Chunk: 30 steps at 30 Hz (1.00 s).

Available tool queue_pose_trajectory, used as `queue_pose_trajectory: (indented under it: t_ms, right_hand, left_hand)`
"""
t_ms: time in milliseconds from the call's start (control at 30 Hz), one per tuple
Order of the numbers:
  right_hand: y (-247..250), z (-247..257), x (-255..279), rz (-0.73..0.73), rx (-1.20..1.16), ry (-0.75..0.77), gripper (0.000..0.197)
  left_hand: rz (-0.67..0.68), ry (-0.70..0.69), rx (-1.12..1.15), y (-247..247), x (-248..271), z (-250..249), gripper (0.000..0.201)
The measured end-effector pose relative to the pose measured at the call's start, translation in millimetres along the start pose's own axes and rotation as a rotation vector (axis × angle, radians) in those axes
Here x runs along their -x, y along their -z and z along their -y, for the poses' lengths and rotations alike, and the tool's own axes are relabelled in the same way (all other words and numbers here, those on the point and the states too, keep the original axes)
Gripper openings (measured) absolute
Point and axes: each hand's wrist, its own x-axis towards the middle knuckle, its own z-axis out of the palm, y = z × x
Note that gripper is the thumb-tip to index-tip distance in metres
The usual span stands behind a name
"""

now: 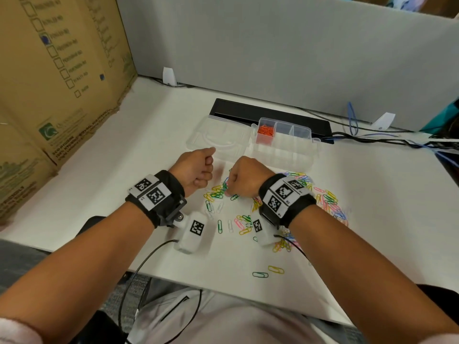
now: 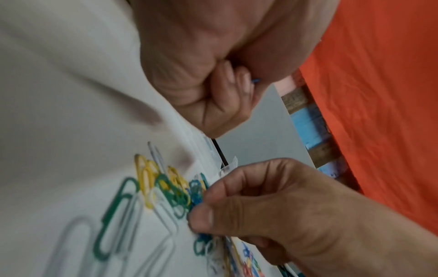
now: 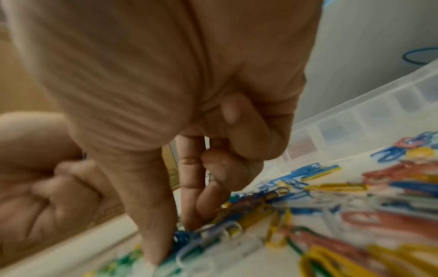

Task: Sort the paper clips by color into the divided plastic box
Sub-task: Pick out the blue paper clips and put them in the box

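Note:
Mixed colored paper clips lie scattered on the white desk. Behind them the clear divided box stands with its lid folded out to the left; orange clips fill its back left compartment. My left hand hovers as a fist left of the pile, and a blue clip tip pokes out of its curled fingers. At the pile's left edge my right hand reaches down, thumb and forefinger pinching a blue clip among green and yellow ones.
A large cardboard box walls off the left side. A grey partition stands behind the desk, with a black strip and cables at its foot. Two stray clips lie near the desk's front edge.

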Motion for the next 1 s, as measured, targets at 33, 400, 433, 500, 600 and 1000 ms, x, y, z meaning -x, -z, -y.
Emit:
queue_pose_trajectory:
  t_ms: [33,400,433,500,600,1000]
  right_hand:
    - [-1,1,-2,0.002,0.036,-0.004,0.012]
    - [28,-20,26,-0.03,-0.37,0.001,0.005]
    - [30,-20,29,-0.032,-0.416,0.0,0.005]
    - [34,-20,31,-0.049,-0.473,-0.01,0.004]
    - [37,-18,32,-0.088,-0.483,0.001,0.005]
    - [25,-17,11,-0.01,-0.09,0.067,0.011]
  left_hand:
    - [0.013,0.001,0.006,1,-1,0,0.041]
    - [0.093,0.057,0.031,1,-2,6,0.031]
    - [0.098,0.055,0.015,0,-1,7,0.03]
    - [0.104,0.037,-0.034,-2,0,8,0.027]
    - [0.099,0.021,-0.055,-3,0,9,0.026]
    - [0.027,0.043,-0.228,-11,-8,-5,0.036]
